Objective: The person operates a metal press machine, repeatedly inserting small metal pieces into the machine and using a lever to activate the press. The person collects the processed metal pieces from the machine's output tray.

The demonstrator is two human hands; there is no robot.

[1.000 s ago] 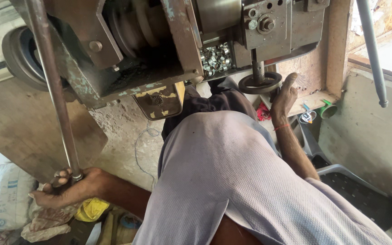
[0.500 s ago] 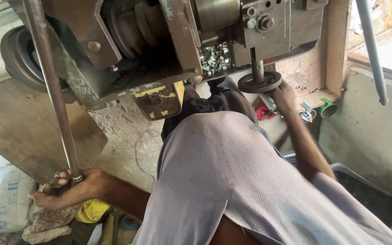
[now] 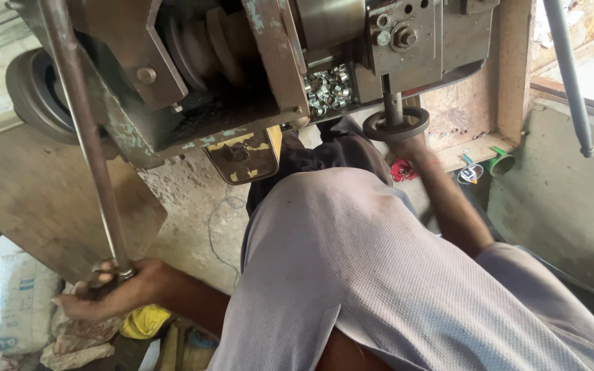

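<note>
My left hand [image 3: 108, 292] is closed around the lower end of a long steel lever rod [image 3: 80, 137] that slants up along the machine's left side. My right hand [image 3: 412, 148] reaches forward past my grey shirt and grips the near rim of a small dark handwheel [image 3: 394, 124], which hangs on a short shaft under the machine head [image 3: 414, 41]. The wheel hides most of its fingers. A pocket full of several small shiny metal rings [image 3: 328, 89] sits just left of the shaft.
A stepped belt pulley [image 3: 204, 48] and a dark flywheel [image 3: 32, 89] sit in the worn metal frame. A white sack [image 3: 15, 302] and yellow cloth [image 3: 142, 319] lie low left. A red object [image 3: 401, 170] and green cap [image 3: 500, 163] rest by the wall. A grey bar [image 3: 568, 75] hangs at right.
My right hand has slid from the handwheel's right side down to its near rim. My left hand keeps its hold on the lever rod, almost unmoved.
</note>
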